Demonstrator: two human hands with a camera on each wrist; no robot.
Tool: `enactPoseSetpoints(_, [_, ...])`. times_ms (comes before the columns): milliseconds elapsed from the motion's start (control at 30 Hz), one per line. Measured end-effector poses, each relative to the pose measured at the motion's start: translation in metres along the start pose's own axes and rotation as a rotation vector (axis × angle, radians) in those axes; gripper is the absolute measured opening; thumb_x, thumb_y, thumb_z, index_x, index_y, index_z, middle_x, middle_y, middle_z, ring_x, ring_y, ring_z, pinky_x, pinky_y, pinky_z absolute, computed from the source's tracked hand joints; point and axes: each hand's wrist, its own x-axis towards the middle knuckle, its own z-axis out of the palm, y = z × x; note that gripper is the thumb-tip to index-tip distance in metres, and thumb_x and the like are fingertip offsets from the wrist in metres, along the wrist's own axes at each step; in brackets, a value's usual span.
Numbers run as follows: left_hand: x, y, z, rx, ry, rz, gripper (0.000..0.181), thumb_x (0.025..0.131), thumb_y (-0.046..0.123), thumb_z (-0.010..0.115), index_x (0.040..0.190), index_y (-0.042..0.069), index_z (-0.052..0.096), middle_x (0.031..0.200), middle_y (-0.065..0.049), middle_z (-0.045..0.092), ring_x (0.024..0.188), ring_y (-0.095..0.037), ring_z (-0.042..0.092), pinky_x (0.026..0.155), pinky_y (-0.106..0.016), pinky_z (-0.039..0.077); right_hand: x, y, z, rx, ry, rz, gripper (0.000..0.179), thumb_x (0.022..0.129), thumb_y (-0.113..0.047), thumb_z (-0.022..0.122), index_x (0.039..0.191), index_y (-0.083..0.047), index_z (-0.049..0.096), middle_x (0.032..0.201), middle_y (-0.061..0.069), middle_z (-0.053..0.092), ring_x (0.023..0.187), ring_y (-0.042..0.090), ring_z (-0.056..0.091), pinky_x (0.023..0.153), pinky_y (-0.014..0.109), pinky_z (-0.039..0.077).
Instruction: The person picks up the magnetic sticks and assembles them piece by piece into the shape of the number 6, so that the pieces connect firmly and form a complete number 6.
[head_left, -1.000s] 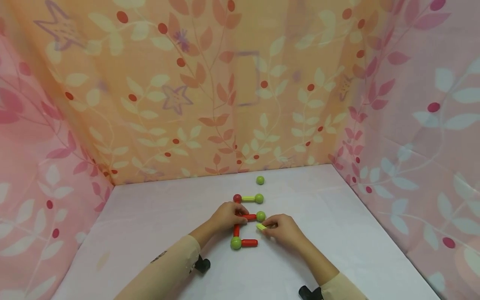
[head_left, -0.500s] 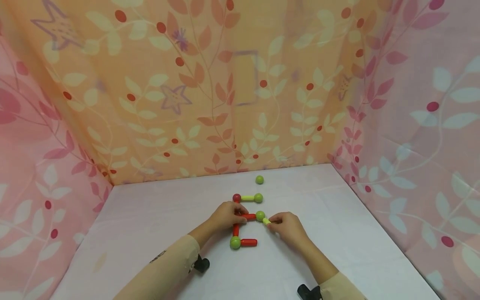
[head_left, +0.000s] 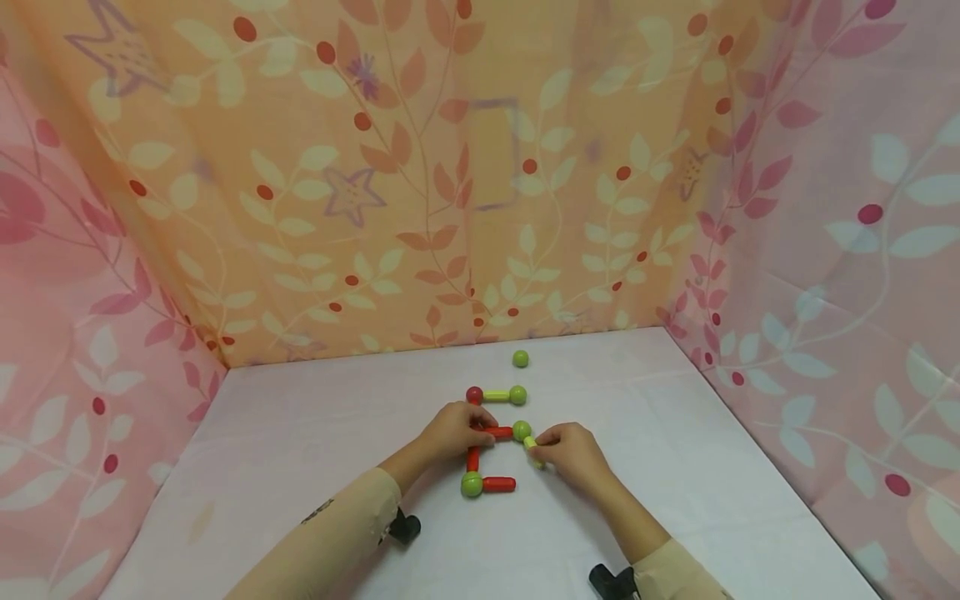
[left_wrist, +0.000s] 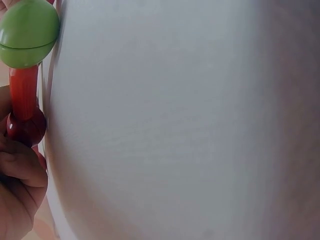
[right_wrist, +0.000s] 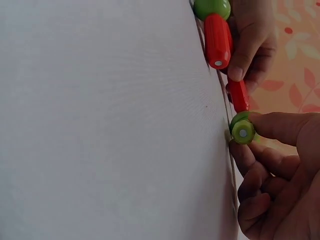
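An E-like frame of magnetic rods and balls lies in the middle of the table. My left hand (head_left: 450, 433) pinches its middle joint, a dark red ball (left_wrist: 27, 127), mostly covered by the fingers in the head view. From that joint a red rod (head_left: 501, 432) runs right to a green ball (head_left: 522, 431). My right hand (head_left: 573, 450) pinches a yellow-green rod (right_wrist: 243, 133) between thumb and finger, one end right at that green ball and the other slanting toward me. Nearest me, another green ball (head_left: 472, 484) carries a red rod (head_left: 499, 484).
At the frame's far end, a red ball (head_left: 475, 395) joins a yellow-green rod (head_left: 496, 397) and a green ball (head_left: 518, 395). One loose green ball (head_left: 521, 358) lies farther back. Patterned cloth walls (head_left: 420, 250) surround the white table (head_left: 322, 408) on three sides.
My right hand has brought the yellow-green rod up to the middle green ball and turned it to slant toward me. The left hand has stayed at the joint.
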Motion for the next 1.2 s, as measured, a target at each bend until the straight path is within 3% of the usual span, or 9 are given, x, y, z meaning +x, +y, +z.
enactPoseSetpoints(500, [0.002, -0.004, 0.000, 0.020, -0.004, -0.007, 0.020, 0.073, 0.033, 0.076, 0.091, 0.030, 0.068, 0.087, 0.010, 0.060, 0.082, -0.014, 0.051, 0.062, -0.025, 0.047, -0.001, -0.010, 0.007, 0.128, -0.059, 0.100, 0.021, 0.071, -0.034, 0.077, 0.075, -0.014, 0.072, 0.080, -0.002, 0.064, 0.070, 0.016, 0.050, 0.055, 0.028, 0.041])
enactPoseSetpoints(767, [0.003, -0.005, 0.001, 0.003, -0.017, -0.019, 0.019, 0.073, 0.032, 0.076, 0.090, 0.030, 0.069, 0.087, 0.010, 0.060, 0.083, -0.015, 0.052, 0.062, -0.025, 0.048, 0.000, -0.007, 0.011, 0.292, -0.121, 0.215, 0.025, 0.069, -0.033, 0.078, 0.077, -0.011, 0.071, 0.064, 0.001, 0.059, 0.037, 0.009, 0.033, 0.037, 0.021, 0.029])
enactPoseSetpoints(1033, [0.003, -0.004, 0.001, 0.023, -0.007, 0.002, 0.020, 0.074, 0.031, 0.075, 0.092, 0.029, 0.068, 0.087, 0.012, 0.060, 0.082, -0.014, 0.052, 0.062, -0.025, 0.048, 0.000, -0.003, 0.011, 0.271, -0.152, 0.146, 0.025, 0.071, -0.033, 0.076, 0.074, -0.009, 0.072, 0.068, 0.005, 0.067, 0.035, 0.006, 0.029, 0.034, 0.021, 0.025])
enactPoseSetpoints(1200, [0.001, -0.005, -0.001, 0.031, -0.014, 0.000, 0.022, 0.074, 0.032, 0.075, 0.095, 0.029, 0.069, 0.087, 0.013, 0.060, 0.082, -0.014, 0.052, 0.062, -0.026, 0.047, -0.001, -0.004, 0.010, 0.261, -0.160, 0.152, 0.024, 0.071, -0.033, 0.075, 0.075, -0.010, 0.072, 0.069, 0.006, 0.067, 0.035, 0.007, 0.032, 0.033, 0.021, 0.026])
